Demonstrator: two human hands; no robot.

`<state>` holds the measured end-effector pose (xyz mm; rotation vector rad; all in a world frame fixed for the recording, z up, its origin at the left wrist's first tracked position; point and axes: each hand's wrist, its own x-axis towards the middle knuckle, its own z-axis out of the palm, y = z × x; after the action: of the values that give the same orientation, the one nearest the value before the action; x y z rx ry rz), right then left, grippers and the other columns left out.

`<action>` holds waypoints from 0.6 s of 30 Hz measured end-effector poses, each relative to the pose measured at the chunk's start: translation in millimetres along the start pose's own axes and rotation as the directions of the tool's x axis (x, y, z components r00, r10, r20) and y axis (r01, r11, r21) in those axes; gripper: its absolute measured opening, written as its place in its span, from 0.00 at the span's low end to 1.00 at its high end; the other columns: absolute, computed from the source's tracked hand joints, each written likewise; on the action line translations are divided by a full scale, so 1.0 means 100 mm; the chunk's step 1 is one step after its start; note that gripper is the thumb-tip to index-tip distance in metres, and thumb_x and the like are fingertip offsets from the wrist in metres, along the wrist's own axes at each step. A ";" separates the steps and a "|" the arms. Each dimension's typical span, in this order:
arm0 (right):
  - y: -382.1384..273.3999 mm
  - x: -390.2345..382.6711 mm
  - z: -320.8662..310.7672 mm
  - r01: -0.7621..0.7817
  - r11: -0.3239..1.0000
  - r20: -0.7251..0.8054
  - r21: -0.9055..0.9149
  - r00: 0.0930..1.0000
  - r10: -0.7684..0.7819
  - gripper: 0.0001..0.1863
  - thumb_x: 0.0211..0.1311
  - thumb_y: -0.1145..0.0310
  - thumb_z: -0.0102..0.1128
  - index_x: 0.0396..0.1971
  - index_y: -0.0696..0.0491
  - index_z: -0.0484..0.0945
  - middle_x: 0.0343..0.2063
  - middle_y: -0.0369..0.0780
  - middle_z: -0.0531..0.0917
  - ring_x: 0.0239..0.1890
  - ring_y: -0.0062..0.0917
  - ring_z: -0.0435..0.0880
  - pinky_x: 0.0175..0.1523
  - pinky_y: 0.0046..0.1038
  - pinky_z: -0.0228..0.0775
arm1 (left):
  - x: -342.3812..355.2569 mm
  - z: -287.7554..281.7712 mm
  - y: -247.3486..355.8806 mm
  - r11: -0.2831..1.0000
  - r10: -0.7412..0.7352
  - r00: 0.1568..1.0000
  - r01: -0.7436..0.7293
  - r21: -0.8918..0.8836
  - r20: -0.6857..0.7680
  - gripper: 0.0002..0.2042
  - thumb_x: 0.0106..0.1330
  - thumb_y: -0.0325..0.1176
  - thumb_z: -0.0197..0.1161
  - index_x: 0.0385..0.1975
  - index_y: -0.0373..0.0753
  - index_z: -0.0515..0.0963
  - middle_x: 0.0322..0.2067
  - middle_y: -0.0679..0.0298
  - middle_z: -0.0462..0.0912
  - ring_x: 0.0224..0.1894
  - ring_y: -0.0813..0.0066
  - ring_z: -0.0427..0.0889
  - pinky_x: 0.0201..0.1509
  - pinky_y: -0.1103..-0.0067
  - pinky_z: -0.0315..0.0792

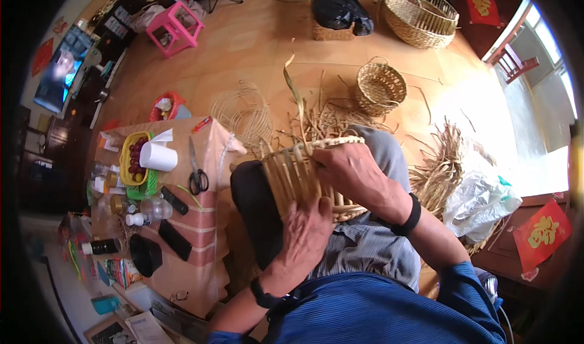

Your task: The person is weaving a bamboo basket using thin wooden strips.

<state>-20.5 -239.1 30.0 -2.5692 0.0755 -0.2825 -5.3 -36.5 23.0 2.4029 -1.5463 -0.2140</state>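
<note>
Head view, and from where I stand the unfinished basket [288,181] sits across the person's lap, right under both hands. The right hand [348,164] is curled over its top rim, knuckles up, the fingertips hidden from me. A long dried strip [295,91] rises from the rim just beside those fingers; I can't tell whether they pinch it. Lower down, the left hand [306,222] presses on the near side, thumb and fingers laid against the ribs; how firmly it grips, I can't tell. Out to the left of that hand, black-handled scissors [197,177] lie on the covered table [204,222]. Beyond the right hand, a small woven basket [380,94] stands on the floor, and to its right a bundle of dried strips [443,170] lies beside a white plastic bag [480,204].
</note>
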 end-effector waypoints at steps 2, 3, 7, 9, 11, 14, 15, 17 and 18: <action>-0.04 -0.02 0.08 0.009 0.997 0.003 -0.081 1.000 -0.009 0.05 0.61 0.72 0.66 0.35 0.54 0.81 0.26 0.50 0.85 0.32 0.51 0.89 0.35 0.49 0.78 | 0.01 -0.02 0.02 0.998 -0.036 0.999 0.035 -0.051 -0.018 0.22 0.60 0.33 0.79 0.51 0.32 0.80 0.46 0.48 0.81 0.53 0.48 0.82 0.61 0.56 0.72; -0.09 -0.03 0.06 0.004 0.995 -0.002 -0.100 1.000 -0.004 0.06 0.61 0.72 0.66 0.37 0.55 0.81 0.26 0.49 0.85 0.32 0.50 0.89 0.34 0.49 0.78 | 0.01 0.00 0.00 0.997 -0.034 0.999 0.031 -0.075 -0.040 0.21 0.61 0.33 0.79 0.50 0.33 0.80 0.46 0.48 0.81 0.53 0.47 0.82 0.60 0.56 0.72; -0.18 -0.14 0.20 -0.042 0.975 -0.040 -0.217 0.999 0.034 0.17 0.66 0.73 0.63 0.54 0.56 0.74 0.38 0.51 0.85 0.34 0.51 0.90 0.35 0.48 0.80 | -0.02 0.07 0.00 0.983 -0.100 0.994 0.090 -0.158 -0.053 0.18 0.61 0.29 0.77 0.48 0.34 0.80 0.46 0.48 0.82 0.52 0.45 0.82 0.61 0.55 0.70; -0.28 -0.16 0.21 -0.091 0.972 -0.074 -0.216 0.994 0.076 0.20 0.68 0.74 0.61 0.58 0.56 0.72 0.40 0.52 0.85 0.35 0.51 0.90 0.35 0.46 0.82 | -0.03 0.13 -0.03 0.976 -0.104 0.991 0.084 -0.203 -0.088 0.18 0.61 0.28 0.78 0.49 0.34 0.81 0.45 0.49 0.82 0.52 0.46 0.82 0.61 0.56 0.70; -0.31 -0.19 0.36 -0.140 0.971 -0.130 -0.194 0.985 0.116 0.21 0.71 0.74 0.60 0.62 0.55 0.71 0.41 0.51 0.86 0.34 0.51 0.90 0.34 0.46 0.82 | -0.09 0.18 -0.06 0.967 -0.124 0.989 0.103 -0.234 -0.075 0.19 0.60 0.28 0.78 0.50 0.34 0.81 0.45 0.50 0.83 0.53 0.47 0.82 0.62 0.56 0.69; -0.13 -0.16 0.51 -0.183 0.967 -0.183 0.177 0.959 0.215 0.21 0.69 0.78 0.60 0.61 0.56 0.72 0.30 0.50 0.86 0.32 0.51 0.89 0.33 0.50 0.79 | -0.09 0.17 -0.06 0.958 -0.141 0.986 0.113 -0.263 -0.090 0.21 0.59 0.27 0.79 0.53 0.33 0.82 0.47 0.51 0.83 0.54 0.49 0.82 0.64 0.57 0.68; -0.13 -0.14 0.49 -0.208 0.951 -0.189 0.229 0.949 0.254 0.20 0.68 0.79 0.60 0.58 0.57 0.72 0.27 0.53 0.85 0.32 0.54 0.88 0.34 0.51 0.77 | -0.08 0.15 -0.05 0.956 -0.134 0.984 0.098 -0.275 -0.116 0.22 0.59 0.28 0.79 0.54 0.33 0.82 0.48 0.52 0.83 0.54 0.49 0.83 0.64 0.57 0.68; -0.14 -0.14 0.40 -0.173 0.954 -0.183 0.244 0.958 0.220 0.19 0.68 0.79 0.60 0.57 0.58 0.71 0.28 0.54 0.84 0.33 0.56 0.87 0.35 0.51 0.77 | -0.09 0.13 -0.07 0.953 -0.112 0.986 0.072 -0.294 -0.122 0.25 0.59 0.28 0.80 0.57 0.32 0.81 0.48 0.52 0.84 0.55 0.49 0.83 0.63 0.58 0.68; -0.13 -0.16 0.38 -0.153 0.955 -0.175 0.254 0.964 0.201 0.19 0.68 0.80 0.60 0.56 0.58 0.71 0.28 0.55 0.84 0.33 0.57 0.87 0.36 0.51 0.77 | -0.10 0.13 -0.08 0.950 -0.119 0.986 0.078 -0.303 -0.120 0.25 0.59 0.29 0.81 0.57 0.33 0.81 0.47 0.52 0.84 0.55 0.50 0.83 0.63 0.58 0.69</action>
<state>-28.3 -206.8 2.2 -2.2709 0.3265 -0.4510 -6.3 -26.7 8.1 2.2083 -1.2362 -0.2748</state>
